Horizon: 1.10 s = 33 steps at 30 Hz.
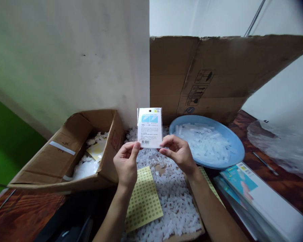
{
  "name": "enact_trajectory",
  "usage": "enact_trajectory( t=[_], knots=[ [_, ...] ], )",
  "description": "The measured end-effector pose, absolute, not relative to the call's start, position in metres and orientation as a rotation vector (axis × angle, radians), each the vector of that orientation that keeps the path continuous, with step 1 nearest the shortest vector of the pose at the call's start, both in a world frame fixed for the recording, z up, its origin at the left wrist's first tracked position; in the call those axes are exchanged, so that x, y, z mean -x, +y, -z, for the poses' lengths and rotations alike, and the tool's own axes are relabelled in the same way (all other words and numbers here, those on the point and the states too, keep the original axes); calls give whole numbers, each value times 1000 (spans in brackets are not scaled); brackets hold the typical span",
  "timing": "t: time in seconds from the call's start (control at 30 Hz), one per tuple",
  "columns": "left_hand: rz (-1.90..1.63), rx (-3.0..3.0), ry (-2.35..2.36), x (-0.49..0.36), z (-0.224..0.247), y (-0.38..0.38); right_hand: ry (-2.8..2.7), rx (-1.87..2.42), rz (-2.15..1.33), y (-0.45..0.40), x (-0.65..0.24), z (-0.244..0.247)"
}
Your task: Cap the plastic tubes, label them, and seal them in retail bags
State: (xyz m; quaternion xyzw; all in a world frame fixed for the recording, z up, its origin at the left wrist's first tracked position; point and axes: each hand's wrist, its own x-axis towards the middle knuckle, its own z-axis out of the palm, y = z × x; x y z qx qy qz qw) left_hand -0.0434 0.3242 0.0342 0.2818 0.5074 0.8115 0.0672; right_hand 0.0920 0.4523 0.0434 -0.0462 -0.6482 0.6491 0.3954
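A small flat packet [149, 129] with a white printed back, two blue pictures, a barcode and a hang hole is held upright in front of me. My left hand [127, 161] pinches its lower left corner between thumb and fingers. At the lower right corner, my right hand [178, 151] grips it the same way. Below the hands lies a shallow carton filled with small white translucent pieces [174, 198]. On these pieces rests a yellow sheet of round dot stickers [145, 198], partly behind my left forearm.
An open cardboard box [108, 144] with white pieces and packets stands left. A blue basin [238, 149] of clear strips sits right. Nearby are a stack of printed packages [272, 201], a thin metal rod [265, 163] and clear plastic [275, 144]. A large cardboard sheet [217, 74] stands behind.
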Motion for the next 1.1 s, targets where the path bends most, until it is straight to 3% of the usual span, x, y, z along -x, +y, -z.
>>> enact_trajectory(
  t=[1.1],
  knots=[
    [-2461,-989,1455,26,-36,326,-1368,450,-1321,418,-74,-48]
  ],
)
